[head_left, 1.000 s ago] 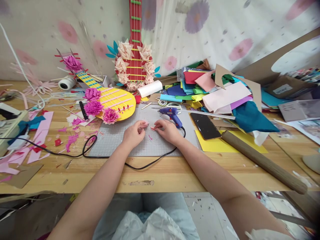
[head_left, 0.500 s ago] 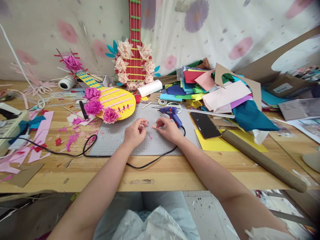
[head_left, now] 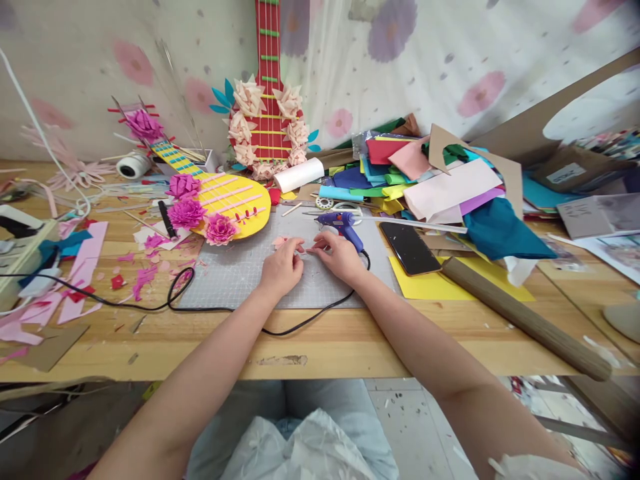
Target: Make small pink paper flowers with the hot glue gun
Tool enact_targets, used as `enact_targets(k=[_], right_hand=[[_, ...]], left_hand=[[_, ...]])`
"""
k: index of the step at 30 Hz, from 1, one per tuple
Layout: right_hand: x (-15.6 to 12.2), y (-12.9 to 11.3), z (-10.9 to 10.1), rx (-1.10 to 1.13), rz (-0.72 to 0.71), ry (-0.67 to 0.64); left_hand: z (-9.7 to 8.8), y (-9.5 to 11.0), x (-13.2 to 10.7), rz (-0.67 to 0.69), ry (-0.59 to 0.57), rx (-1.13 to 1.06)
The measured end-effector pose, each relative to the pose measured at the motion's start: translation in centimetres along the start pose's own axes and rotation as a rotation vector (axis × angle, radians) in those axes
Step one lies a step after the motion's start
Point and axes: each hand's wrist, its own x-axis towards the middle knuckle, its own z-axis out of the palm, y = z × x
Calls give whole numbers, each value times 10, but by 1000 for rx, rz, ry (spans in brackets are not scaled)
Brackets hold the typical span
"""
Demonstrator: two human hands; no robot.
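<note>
My left hand is closed in a pinch over the grey cutting mat. A little pale pink paper piece shows just beyond its knuckles; whether it lies on the mat or is held, I cannot tell. Facing it, my right hand is also pinched, its fingertips almost meeting the left ones. What sits between the fingertips is too small to make out. Right behind my right hand lies a purple glue gun, its black cord looping across the mat's front edge.
A yellow paper guitar with pink flowers lies at the left, and a red one leans on the back curtain. To the right are a phone, a brown tube and piled coloured paper. Pink scraps litter the left side.
My left hand has shifted right, bringing its fingertips close to the right hand's. A pale pink paper piece now shows behind the left hand. My right hand has barely moved.
</note>
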Motion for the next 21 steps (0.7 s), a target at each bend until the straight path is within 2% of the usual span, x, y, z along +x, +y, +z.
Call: enact_targets(k=[5, 7, 9, 11, 13, 17, 19, 21], right_hand=[[-3, 0, -3, 78, 45, -4], [-4, -1, -4, 56, 12, -26], [-6, -3, -4, 27, -30, -43], [-7, -3, -3, 2, -66, -43], [-7, -3, -3, -17, -84, -23], [-7, -2, -3, -19, -103, 15], [-7, -1, -4, -4, -116, 40], [-7, -1, -4, 12, -123, 73]], left_hand=[[-14, -9, 3, -18, 183, 104], [-22, -16, 4, 22, 148, 117], [-28, -24, 4, 43, 36, 101], [-30, -30, 4, 42, -59, 88], [-29, -33, 6, 48, -103, 80], [-21, -31, 11, 50, -136, 40], [-17, -29, 14, -3, -125, 4], [-12, -27, 18, -95, -66, -83]])
